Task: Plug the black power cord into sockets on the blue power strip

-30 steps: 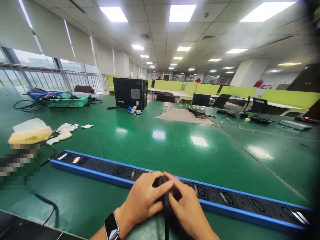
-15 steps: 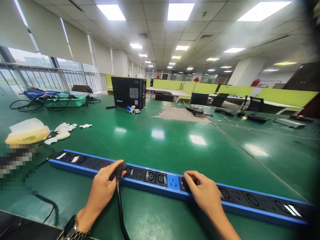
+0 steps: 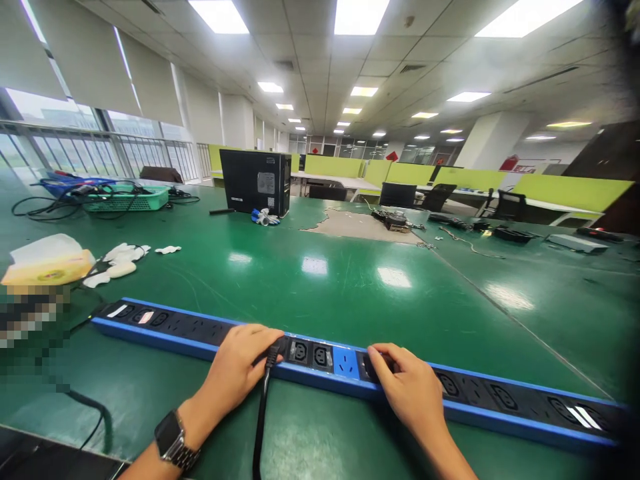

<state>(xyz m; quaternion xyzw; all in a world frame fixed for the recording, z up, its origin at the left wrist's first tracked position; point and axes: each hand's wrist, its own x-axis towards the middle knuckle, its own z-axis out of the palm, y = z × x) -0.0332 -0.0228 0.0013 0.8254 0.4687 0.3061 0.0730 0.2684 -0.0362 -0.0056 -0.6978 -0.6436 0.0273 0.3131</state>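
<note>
A long blue and black power strip [image 3: 315, 380] lies across the green table, with a row of sockets and one blue socket [image 3: 345, 362] near its middle. My left hand [image 3: 243, 360] pinches a black power plug [image 3: 273, 355] over the sockets left of that blue one. From the plug a thick black cable [image 3: 260, 423] hangs toward the front edge. My fingers hide whether the plug sits in a socket. Just right of the blue socket, my right hand [image 3: 411, 385] grips the strip with curled fingers; its fingertips are partly hidden.
Toward the back stand a black computer case [image 3: 256, 180] and blue-white gloves [image 3: 265, 217]. At left are a green basket [image 3: 127, 199] with cables, a yellow-white packet [image 3: 47, 261] and white pieces [image 3: 121, 259]. Metal parts [image 3: 395, 219] and a grey box [image 3: 577, 244] lie farther right.
My left hand has moved right along the strip with the plug and lowered its fingers over the sockets. The right hand stays at the same place on the strip.
</note>
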